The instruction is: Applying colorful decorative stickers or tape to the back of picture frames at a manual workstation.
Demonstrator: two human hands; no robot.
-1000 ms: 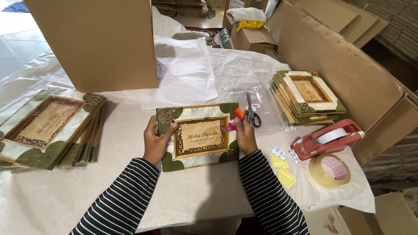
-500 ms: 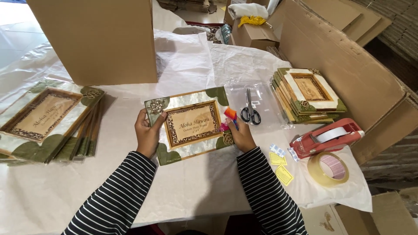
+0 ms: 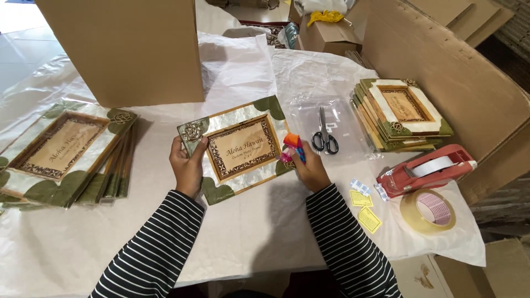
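Fingers of my left hand (image 3: 187,165) clamp the left edge of the picture frame (image 3: 237,148), lifted slightly off the white paper-covered table (image 3: 259,232). My right hand (image 3: 309,168) pinches its right edge together with a small orange and blue tool (image 3: 293,146). Scissors (image 3: 324,135) lie just beside, a stack of frames (image 3: 400,113) beyond, another stack (image 3: 61,152) at my left.

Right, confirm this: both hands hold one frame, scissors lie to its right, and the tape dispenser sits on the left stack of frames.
One point is wrong. The head view shows the red tape dispenser on the table at the right, beside the tape roll, not on the left stack. The left hand and right hand do hold the frame, with scissors to its right.
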